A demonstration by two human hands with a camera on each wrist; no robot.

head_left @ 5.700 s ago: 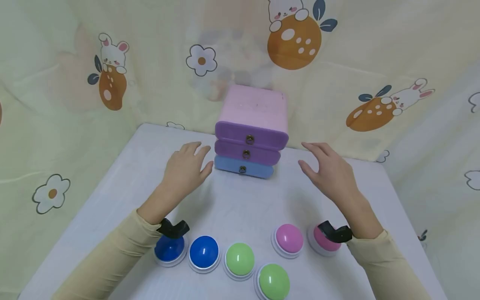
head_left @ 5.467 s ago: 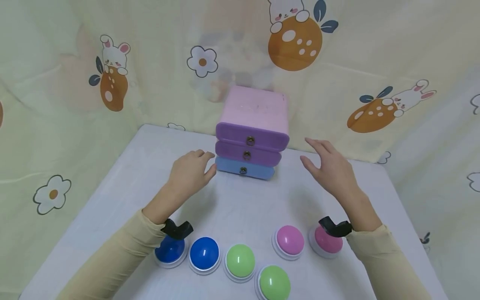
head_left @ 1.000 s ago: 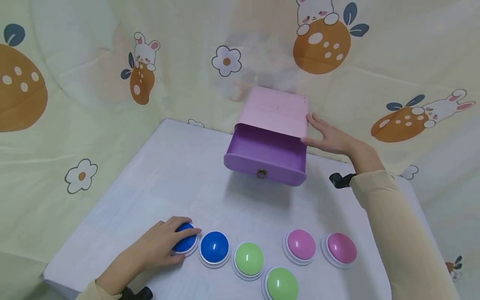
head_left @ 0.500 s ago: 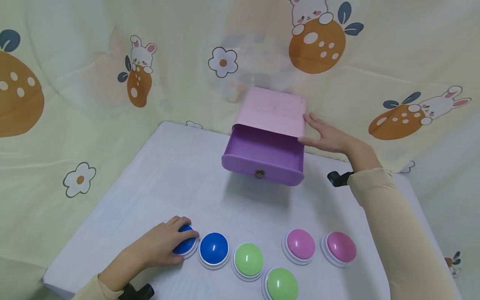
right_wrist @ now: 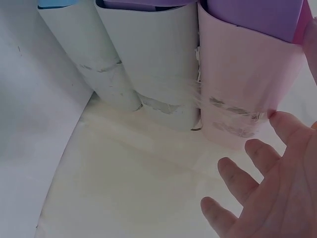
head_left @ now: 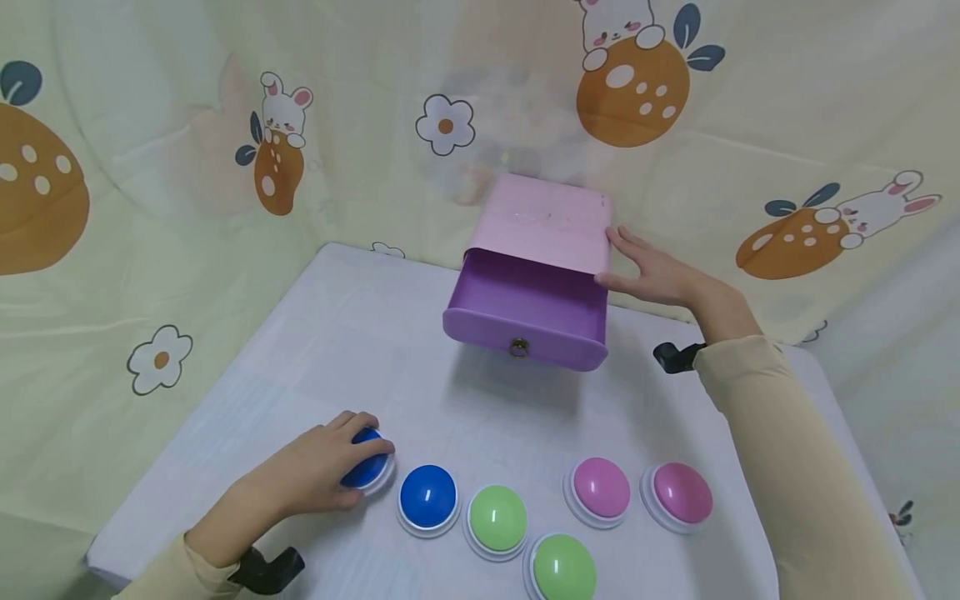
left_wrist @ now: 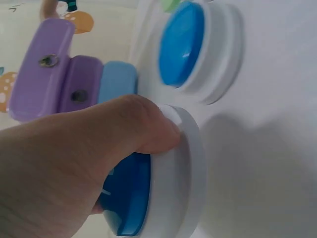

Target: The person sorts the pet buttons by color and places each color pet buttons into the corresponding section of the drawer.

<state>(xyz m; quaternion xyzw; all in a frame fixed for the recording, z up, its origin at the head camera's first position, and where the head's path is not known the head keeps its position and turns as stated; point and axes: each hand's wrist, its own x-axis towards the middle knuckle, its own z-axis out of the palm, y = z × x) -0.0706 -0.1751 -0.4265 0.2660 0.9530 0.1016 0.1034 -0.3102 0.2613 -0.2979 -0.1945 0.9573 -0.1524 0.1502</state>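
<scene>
My left hand [head_left: 322, 467] grips a blue dome-topped push button [head_left: 367, 472] by its white base. In the left wrist view the thumb presses the rim of that base [left_wrist: 171, 183], and the palm covers part of the blue dome. At the back stands a small chest of drawers [head_left: 543, 221] with a pink top, its purple top drawer [head_left: 528, 296] pulled out and bare inside. My right hand [head_left: 652, 271] rests fingertips and thumb against the chest's right side, fingers spread. The right wrist view shows the index fingertip at the pink wall [right_wrist: 247, 74].
A second blue button [head_left: 428, 497], two green buttons [head_left: 498, 518] and two pink buttons [head_left: 602, 488] stand along the front of the white table [head_left: 300, 367]. Behind the chest hangs a cream curtain [head_left: 360, 167] with printed rabbits. Lower purple and blue drawers [left_wrist: 118, 82] appear in the left wrist view.
Since the oldest frames, the top drawer has come out, my right hand has reached the chest's side and my left the blue button. Lately that button has shifted slightly back, away from its neighbour.
</scene>
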